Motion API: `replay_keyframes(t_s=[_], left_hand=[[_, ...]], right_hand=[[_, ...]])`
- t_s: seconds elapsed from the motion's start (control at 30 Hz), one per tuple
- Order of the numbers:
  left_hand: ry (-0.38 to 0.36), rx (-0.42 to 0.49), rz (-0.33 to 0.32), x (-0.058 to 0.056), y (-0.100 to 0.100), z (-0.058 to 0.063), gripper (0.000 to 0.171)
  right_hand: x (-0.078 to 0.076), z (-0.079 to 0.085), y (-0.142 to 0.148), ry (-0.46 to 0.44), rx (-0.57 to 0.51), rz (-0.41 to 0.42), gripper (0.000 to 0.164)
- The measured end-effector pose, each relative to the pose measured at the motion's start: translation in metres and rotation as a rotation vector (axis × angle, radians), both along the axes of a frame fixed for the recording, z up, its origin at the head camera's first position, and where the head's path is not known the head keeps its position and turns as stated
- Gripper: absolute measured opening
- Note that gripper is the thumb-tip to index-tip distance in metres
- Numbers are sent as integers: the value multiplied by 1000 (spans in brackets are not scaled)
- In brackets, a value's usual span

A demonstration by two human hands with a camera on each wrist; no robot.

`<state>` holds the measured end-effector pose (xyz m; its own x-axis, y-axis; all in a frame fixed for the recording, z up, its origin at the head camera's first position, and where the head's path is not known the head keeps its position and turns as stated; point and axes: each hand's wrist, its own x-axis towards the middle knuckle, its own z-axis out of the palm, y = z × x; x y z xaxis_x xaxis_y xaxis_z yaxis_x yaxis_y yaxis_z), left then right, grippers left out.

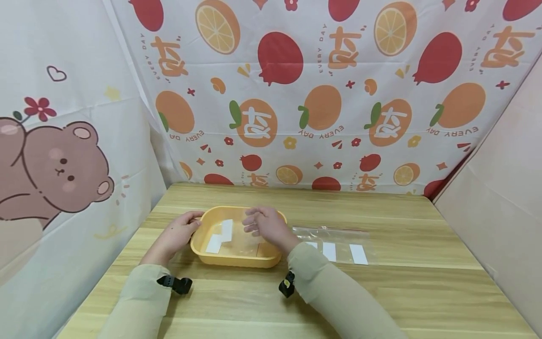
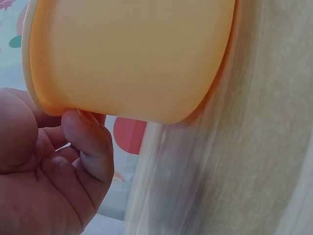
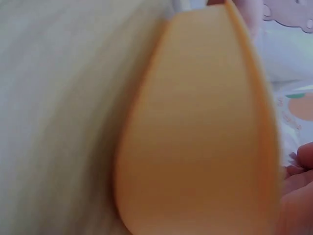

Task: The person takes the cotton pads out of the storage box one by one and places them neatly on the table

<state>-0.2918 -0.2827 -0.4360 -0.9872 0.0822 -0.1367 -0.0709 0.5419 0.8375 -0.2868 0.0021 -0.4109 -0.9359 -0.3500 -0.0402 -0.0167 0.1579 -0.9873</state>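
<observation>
My left hand (image 1: 184, 230) grips the left end of a shallow yellow plastic basket (image 1: 237, 262). In the left wrist view its thumb and curled fingers (image 2: 90, 142) hold the rim. My right hand (image 1: 268, 226) is over the basket's right side, fingers towards the middle. It seems to pinch a clear plastic bag (image 1: 250, 242), whose film is faint and hard to make out. Two white labels (image 1: 227, 230) lie in the basket, apparently on clear bags. In the right wrist view the basket wall (image 3: 195, 122) hides most of that hand; a few fingertips (image 3: 305, 155) show.
Right of the basket, several clear zip bags (image 1: 340, 238) with white labels (image 1: 359, 254) lie flat on the wooden table (image 1: 402, 292). A fruit-print curtain (image 1: 279, 94) hangs behind the table, and a bear-print curtain (image 1: 67, 165) stands along the left side.
</observation>
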Motion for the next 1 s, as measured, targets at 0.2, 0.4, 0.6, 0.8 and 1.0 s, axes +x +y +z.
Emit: replay_keyframes(t_s=[0.2,0.4,0.6,0.8,1.0], left_hand=[[6,-2,-5,0,0,0,47],[11,-10,-2,1,-1,0,46],[5,3,-1,2,0,1,46],[4,21,-2,2,0,0,45],[4,26,-1,2,0,-1,45]], right_hand=[[-3,14,21,10,30,-41,37],[-6,23,46,28,52,-19,39],[-6,36,70,20,61,-9,39],[-2,50,93,25,47,2,36],[1,56,116,48,52,5,35]])
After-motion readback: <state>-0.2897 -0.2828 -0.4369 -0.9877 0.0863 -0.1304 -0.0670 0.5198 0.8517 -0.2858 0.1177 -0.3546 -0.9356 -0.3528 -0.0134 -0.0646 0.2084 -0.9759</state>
